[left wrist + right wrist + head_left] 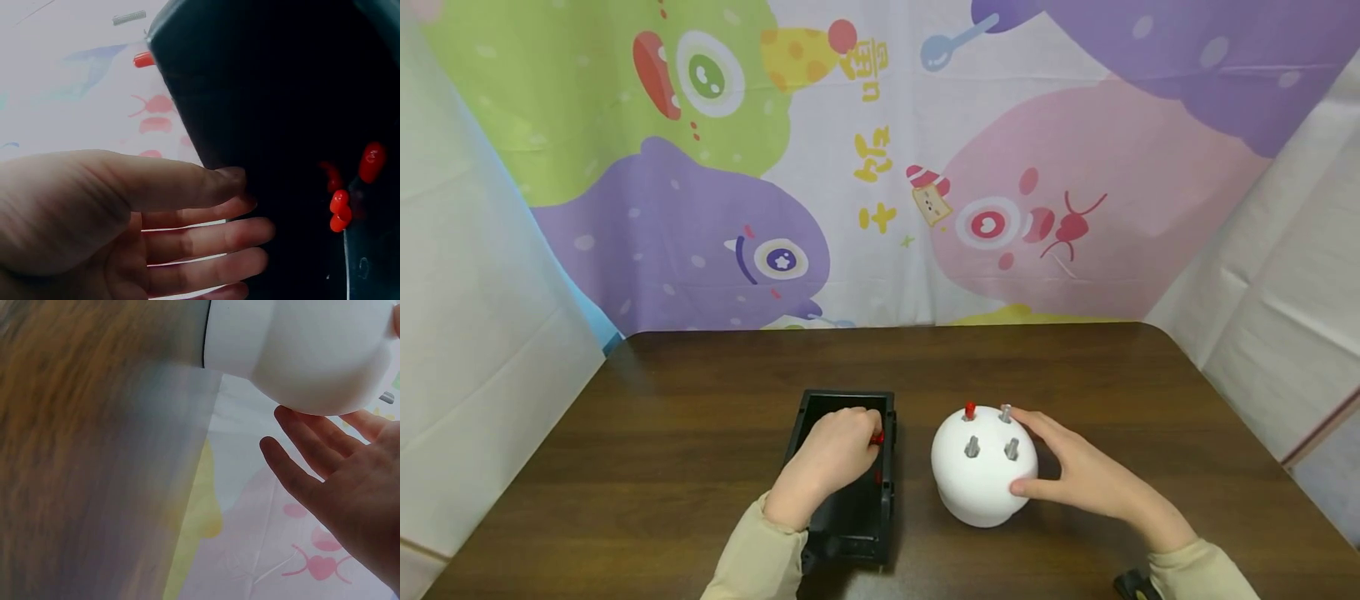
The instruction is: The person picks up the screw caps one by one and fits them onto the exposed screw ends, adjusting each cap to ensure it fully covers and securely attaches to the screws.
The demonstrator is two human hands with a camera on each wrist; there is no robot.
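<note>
A white ball-shaped body [981, 492] stands on the table with metal threaded bolts [972, 447] sticking up from its top. One of them, at the back left, wears a red cap [970, 410]. My right hand [1086, 475] holds the ball's right side, thumb at the front and index finger beside the back right bolt. Inside a black tray [850, 533] reaches my left hand [838, 446]. Its fingers extend loosely in the left wrist view, near several small red caps [339, 209] by the tray wall, with nothing visible between thumb and fingers.
The brown wooden table [662, 450] carries the tray at centre and the ball to its right. A dark object [1135, 585] lies by the right sleeve at the front edge. Behind the table hangs a cartoon-printed cloth [887, 275], with white sheets at both sides.
</note>
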